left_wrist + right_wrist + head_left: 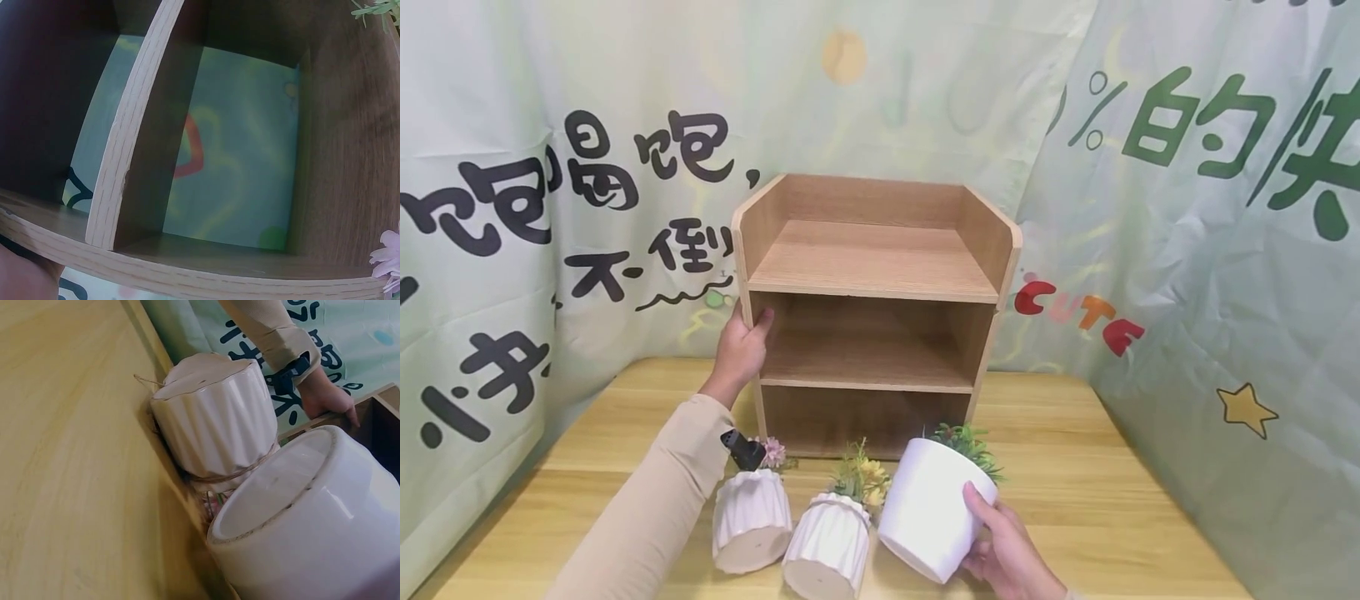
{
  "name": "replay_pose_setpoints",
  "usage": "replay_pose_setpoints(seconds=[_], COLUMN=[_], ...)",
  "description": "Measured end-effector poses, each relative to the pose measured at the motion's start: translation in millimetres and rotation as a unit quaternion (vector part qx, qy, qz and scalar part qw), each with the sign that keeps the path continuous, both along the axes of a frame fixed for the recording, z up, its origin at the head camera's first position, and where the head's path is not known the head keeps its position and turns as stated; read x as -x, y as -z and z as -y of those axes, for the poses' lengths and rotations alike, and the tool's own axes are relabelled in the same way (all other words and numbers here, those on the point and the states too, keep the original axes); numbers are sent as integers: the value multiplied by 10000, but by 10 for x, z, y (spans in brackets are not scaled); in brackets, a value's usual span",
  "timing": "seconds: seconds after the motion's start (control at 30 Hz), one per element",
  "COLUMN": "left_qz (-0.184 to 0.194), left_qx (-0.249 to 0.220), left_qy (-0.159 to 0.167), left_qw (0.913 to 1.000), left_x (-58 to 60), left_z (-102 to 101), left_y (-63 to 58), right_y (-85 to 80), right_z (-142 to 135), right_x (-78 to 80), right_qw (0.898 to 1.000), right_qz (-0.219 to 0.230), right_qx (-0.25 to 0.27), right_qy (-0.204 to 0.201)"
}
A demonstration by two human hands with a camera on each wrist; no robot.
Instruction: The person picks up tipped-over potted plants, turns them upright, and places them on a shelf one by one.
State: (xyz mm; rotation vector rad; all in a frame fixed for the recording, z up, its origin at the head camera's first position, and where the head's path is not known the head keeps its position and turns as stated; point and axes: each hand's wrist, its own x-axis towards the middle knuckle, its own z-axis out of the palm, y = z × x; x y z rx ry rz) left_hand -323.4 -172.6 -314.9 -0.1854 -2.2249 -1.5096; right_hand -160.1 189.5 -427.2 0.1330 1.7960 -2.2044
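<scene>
Left hand (741, 348) curled round the wooden shelf (872, 260); right hand (1009, 546) clasping a smooth white pot (925, 504); fluted pots (752, 512) (829, 533) lying toward the surface's (1097, 492) near edge.

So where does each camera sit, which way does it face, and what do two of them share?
Head: worn on the head, facing forward and down at the wooden shelf and smooth white pot; the left hand, left sleeve and right hand show.
Left wrist: worn there, facing into the shelf's compartments; part of the left hand shows at lower left.
Right wrist: worn there, facing the smooth white pot and a ribbed pot; the left hand and sleeve show beyond.
Shared: head and right wrist both show the left hand on the shelf's side.
</scene>
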Motion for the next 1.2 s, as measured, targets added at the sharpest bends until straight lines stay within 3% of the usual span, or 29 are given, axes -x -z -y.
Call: replay_pose_setpoints(seconds=[0.17,0.47,0.7,0.83,1.2], left_qz=[31,-217,72,-5,-160], left_qx=[40,15,85,158,65], left_qy=[-42,37,25,-20,-27], left_qw=[10000,9998,9999,9999,9998], left_x=[-38,42,11,-16,6], left_z=[3,-23,-2,2,-7], left_y=[37,-74,-6,36,8], right_y=[-39,-235,-174,-179,-373], right_z=[-22,-60,-92,-83,-49], right_x=[-54,-10,-31,-59,-95], right_qw=[9999,9985,9978,9982,9971], right_qz=[-24,-503,-538,-510,-749], right_qx=[77,99,208,91,60], right_qy=[-74,-216,-324,-289,135])
